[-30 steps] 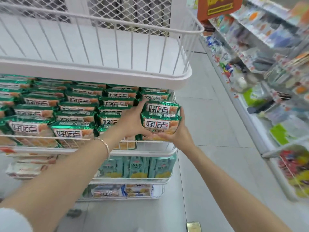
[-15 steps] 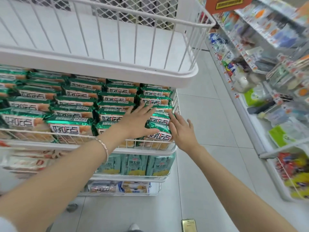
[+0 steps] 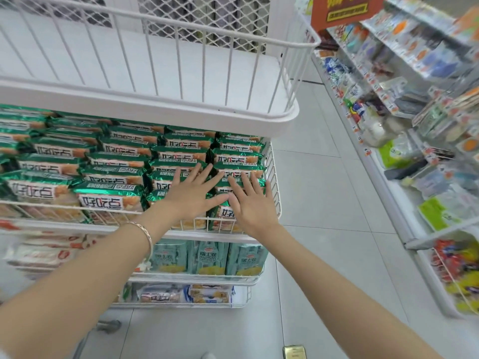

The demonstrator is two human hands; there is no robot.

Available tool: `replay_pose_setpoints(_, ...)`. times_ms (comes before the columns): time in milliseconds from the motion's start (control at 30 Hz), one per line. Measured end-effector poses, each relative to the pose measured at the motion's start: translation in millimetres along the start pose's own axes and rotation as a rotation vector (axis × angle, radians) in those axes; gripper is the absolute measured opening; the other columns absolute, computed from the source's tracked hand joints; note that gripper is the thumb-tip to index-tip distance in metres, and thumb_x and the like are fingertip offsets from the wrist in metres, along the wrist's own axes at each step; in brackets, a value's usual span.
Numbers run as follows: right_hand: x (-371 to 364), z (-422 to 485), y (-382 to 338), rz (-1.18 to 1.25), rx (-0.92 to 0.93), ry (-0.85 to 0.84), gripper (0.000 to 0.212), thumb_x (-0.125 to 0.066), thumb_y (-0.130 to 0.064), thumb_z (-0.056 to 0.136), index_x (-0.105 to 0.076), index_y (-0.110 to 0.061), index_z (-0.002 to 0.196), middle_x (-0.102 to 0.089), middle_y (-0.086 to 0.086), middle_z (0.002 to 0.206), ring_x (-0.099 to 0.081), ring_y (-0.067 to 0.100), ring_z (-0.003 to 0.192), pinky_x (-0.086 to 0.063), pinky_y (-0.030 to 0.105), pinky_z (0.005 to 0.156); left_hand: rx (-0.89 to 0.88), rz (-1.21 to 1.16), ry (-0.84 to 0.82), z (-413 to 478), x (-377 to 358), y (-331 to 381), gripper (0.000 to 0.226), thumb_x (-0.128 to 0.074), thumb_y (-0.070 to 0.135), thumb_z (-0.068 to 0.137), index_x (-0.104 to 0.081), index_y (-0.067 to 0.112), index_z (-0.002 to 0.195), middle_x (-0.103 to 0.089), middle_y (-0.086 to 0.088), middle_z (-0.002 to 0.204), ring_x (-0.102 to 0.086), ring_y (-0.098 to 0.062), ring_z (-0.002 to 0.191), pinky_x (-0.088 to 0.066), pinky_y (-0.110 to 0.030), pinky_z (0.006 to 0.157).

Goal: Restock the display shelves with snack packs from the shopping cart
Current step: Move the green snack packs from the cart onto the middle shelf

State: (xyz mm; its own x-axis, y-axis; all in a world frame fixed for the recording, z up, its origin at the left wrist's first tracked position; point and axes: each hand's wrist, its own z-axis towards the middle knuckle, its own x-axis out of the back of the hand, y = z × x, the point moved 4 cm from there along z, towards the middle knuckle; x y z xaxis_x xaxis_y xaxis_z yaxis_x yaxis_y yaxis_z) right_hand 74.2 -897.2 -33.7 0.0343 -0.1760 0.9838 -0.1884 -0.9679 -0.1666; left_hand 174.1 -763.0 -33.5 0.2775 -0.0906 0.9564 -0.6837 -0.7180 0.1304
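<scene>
A white wire display rack (image 3: 272, 177) stands on a pale tiled floor (image 3: 324, 203) in a shop aisle. Its top shelf (image 3: 155, 112) is bare white board behind a wire rail. The middle shelf is packed with rows of green snack packs (image 3: 111, 200), lying flat and overlapping, reaching the right end wall of the rack. Teal packs (image 3: 207, 257) stand upright on the shelf below, and more packets (image 3: 186, 294) lie on the lowest one. To the right, across the aisle, long shelves (image 3: 427, 99) hold mixed goods, blurred, under an orange sign (image 3: 344, 9).

Both arms reach forward to the right end of the middle shelf. The left hand (image 3: 191, 195), with a thin bracelet (image 3: 145, 233) at the wrist, lies palm down on the packs, fingers straight and spread wide. The right hand (image 3: 252, 203) lies just beside it, also flat with fingers spread, pressing the front packs in the last column.
</scene>
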Motion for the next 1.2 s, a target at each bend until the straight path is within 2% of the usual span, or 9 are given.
replay_pose_setpoints(267,-10,12,3,-0.024,-0.021,0.114,0.071,0.010,-0.058,0.096,-0.015,-0.035,0.158,-0.013,-0.002,0.167,0.000,0.023,0.155,0.006,0.052,0.124,-0.015,0.061,0.093,2,-5,-3,0.084,0.011,0.078,0.078,0.015,0.044,0.154,0.016,0.005,0.166,0.015,-0.020,0.153,0.007,-0.058,0.121)
replay_pose_setpoints(400,-6,14,4,0.021,-0.012,0.058,0.064,-0.002,-0.055,0.101,-0.018,-0.033,0.158,-0.016,-0.001,0.167,-0.002,0.022,0.155,0.006,0.050,0.124,-0.014,0.039,0.063,-4,2,0,0.079,0.004,0.075,0.084,0.010,0.042,0.156,0.011,0.005,0.167,0.012,-0.018,0.153,0.007,-0.057,0.121)
replay_pose_setpoints(467,5,18,6,0.123,-0.036,0.017,0.057,-0.012,-0.050,0.105,-0.027,-0.031,0.156,-0.023,0.000,0.165,-0.009,0.021,0.154,0.004,0.051,0.124,-0.005,-0.015,0.130,-19,6,-9,0.075,-0.002,0.071,0.092,0.005,0.037,0.158,0.006,0.003,0.167,0.007,-0.016,0.154,0.006,-0.054,0.122)
replay_pose_setpoints(567,28,16,-7,0.155,-0.058,0.201,0.063,-0.010,-0.048,0.103,-0.041,-0.021,0.151,-0.037,0.006,0.159,-0.021,0.025,0.151,-0.005,0.052,0.124,0.106,-0.133,0.327,-64,7,-54,0.081,0.005,0.073,0.090,-0.002,0.031,0.160,-0.001,0.001,0.167,0.002,-0.016,0.154,0.002,-0.050,0.124)
replay_pose_setpoints(667,29,14,-68,0.128,0.092,0.250,0.058,-0.018,-0.043,0.104,-0.039,-0.019,0.152,-0.031,0.007,0.161,-0.019,0.025,0.152,-0.001,0.050,0.123,0.267,-0.165,0.416,-121,-1,-112,0.077,-0.002,0.069,0.095,-0.004,0.028,0.160,-0.005,-0.001,0.167,-0.001,-0.017,0.154,0.002,-0.048,0.124)
replay_pose_setpoints(867,-13,6,-244,0.160,0.435,0.047,0.049,-0.026,-0.035,0.108,-0.035,-0.018,0.153,-0.026,0.008,0.163,-0.016,0.025,0.153,-0.002,0.050,0.125,0.601,-0.260,0.442,-253,-39,-215,0.069,-0.014,0.064,0.100,-0.002,0.032,0.160,-0.003,0.000,0.167,-0.005,-0.020,0.154,-0.004,-0.050,0.124)
replay_pose_setpoints(1067,-74,-30,-420,0.199,0.688,-0.090,0.047,-0.031,-0.032,0.108,-0.037,-0.019,0.152,-0.025,0.010,0.163,-0.014,0.024,0.153,-0.001,0.047,0.124,0.923,-0.305,0.377,-405,-104,-310,0.064,-0.033,0.050,0.103,-0.019,0.021,0.158,-0.021,-0.010,0.164,-0.023,-0.027,0.150,-0.019,-0.051,0.120)
replay_pose_setpoints(1133,-99,-43,-473,0.206,0.727,-0.135,0.046,-0.032,-0.033,0.107,-0.040,-0.019,0.151,-0.028,0.009,0.162,-0.016,0.025,0.152,-0.001,0.041,0.121,1.015,-0.314,0.319,-454,-122,-338,0.065,-0.032,0.050,0.104,-0.018,0.018,0.159,-0.017,-0.010,0.165,-0.021,-0.027,0.151,-0.019,-0.050,0.119)
replay_pose_setpoints(1200,-126,-53,-523,0.206,0.727,-0.195,0.045,-0.033,-0.034,0.107,-0.045,-0.016,0.147,-0.035,0.010,0.157,-0.022,0.027,0.150,-0.006,0.047,0.122,1.073,-0.360,0.268,-501,-140,-367,0.066,-0.028,0.052,0.104,-0.017,0.018,0.159,-0.013,-0.009,0.166,-0.018,-0.025,0.152,-0.017,-0.050,0.121)
